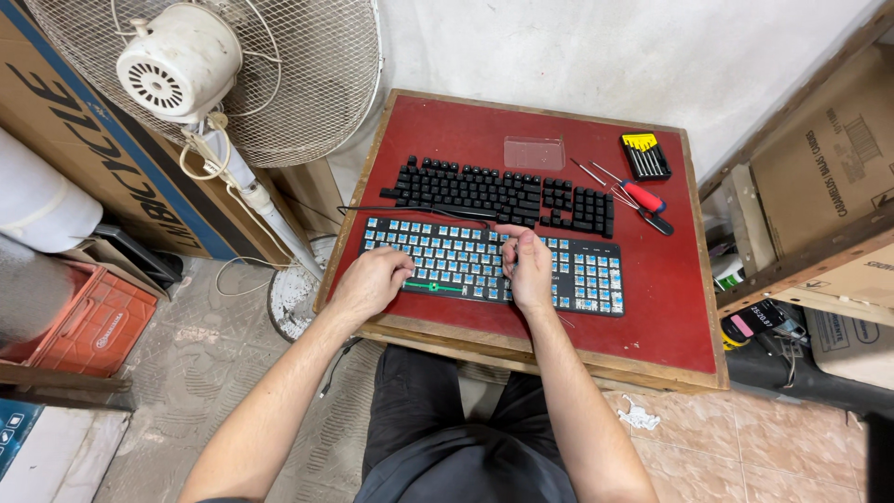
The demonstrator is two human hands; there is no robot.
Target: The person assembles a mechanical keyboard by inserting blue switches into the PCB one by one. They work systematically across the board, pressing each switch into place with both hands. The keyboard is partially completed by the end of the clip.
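Note:
A black keyboard base point(587, 272) with its blue switches bare lies on a red-topped table point(675, 317). My left hand point(371, 281) rests on its left front corner, fingers curled against the switches. My right hand point(529, 268) lies over the middle of the base, its fingers bent down and pinched on the switches; whether it holds anything is hidden. Behind the base lie the removed black keycaps point(484, 191), set out in keyboard order. A thin black cable point(410, 210) runs between the two.
At the table's back right lie a red-handled screwdriver point(644, 197), thin loose screwdriver bits point(596, 175) and a yellow-and-black bit holder point(645, 156). A clear plastic piece point(534, 153) lies behind the keycaps. A white standing fan point(200, 70) is at left, cardboard boxes point(829, 177) at right.

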